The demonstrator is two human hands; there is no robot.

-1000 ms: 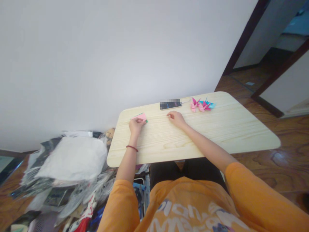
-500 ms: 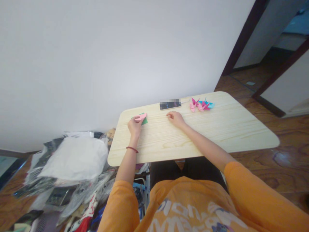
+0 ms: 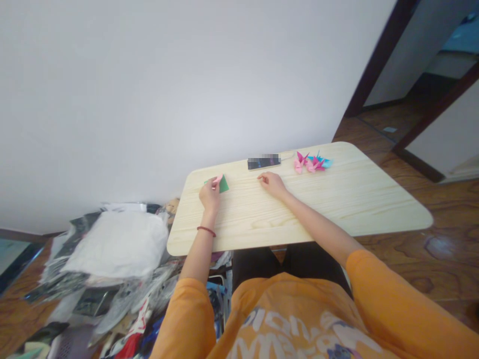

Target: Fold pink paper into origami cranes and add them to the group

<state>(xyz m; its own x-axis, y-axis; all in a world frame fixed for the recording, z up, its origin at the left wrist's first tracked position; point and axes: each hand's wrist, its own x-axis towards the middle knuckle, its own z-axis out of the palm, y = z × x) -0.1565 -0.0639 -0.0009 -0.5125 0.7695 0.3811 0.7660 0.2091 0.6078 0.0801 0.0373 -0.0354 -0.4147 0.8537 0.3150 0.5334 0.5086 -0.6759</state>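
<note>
My left hand (image 3: 210, 194) is closed on a sheet of pink paper (image 3: 218, 178) at the left end of the table. Only a small part of the pink paper shows past the fingers. Under it lies green paper (image 3: 224, 184), partly covered by the hand. My right hand (image 3: 273, 184) rests on the tabletop near the middle, fingers curled in with the thumb and index finger close together. Whether anything sits between those fingertips cannot be made out.
A phone (image 3: 264, 162) with a white cable lies at the table's back edge by the wall. Pink and blue folded paper cranes (image 3: 315, 163) stand right of it. Plastic-wrapped bags (image 3: 116, 244) are heaped on the floor left of the pale wooden table (image 3: 359, 199).
The pink paper, broad and flat over the green before, now shows as a smaller piece at my left fingers, exposing more green. My right hand has stayed in place.
</note>
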